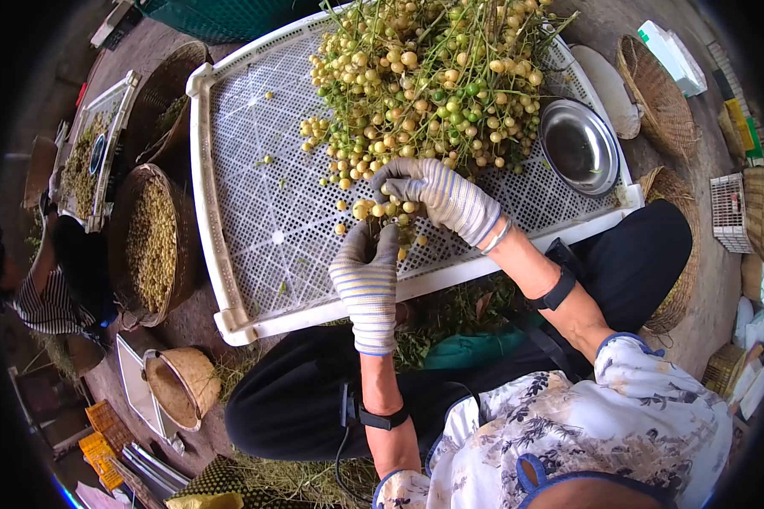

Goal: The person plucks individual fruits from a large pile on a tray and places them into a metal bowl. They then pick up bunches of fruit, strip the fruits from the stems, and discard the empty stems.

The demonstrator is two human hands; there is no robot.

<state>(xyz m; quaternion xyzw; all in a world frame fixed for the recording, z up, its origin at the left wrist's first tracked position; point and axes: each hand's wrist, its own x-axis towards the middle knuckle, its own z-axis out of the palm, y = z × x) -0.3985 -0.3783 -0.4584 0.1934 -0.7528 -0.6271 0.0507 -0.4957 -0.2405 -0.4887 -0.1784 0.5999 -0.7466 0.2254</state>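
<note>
A heap of stems with small round yellow-green fruits (424, 93) covers the far part of a white perforated plastic tray (255, 195). My left hand (365, 288), in a striped glove with grey fingertips, pinches the lower side of a small fruit sprig (362, 209) near the tray's front edge. Gloved the same way, my right hand (450, 195) curls its fingers over the sprig's upper side. The fingers partly hide the stem. A few loose fruits (341, 229) lie beside my hands on the mesh.
A shiny metal bowl (579, 148) sits on the tray's right side. Left of the tray stands a woven basket full of fruits (153, 242), with another basket (170, 93) behind it. A person in a striped top (47, 301) sits at far left near a second tray (102, 161).
</note>
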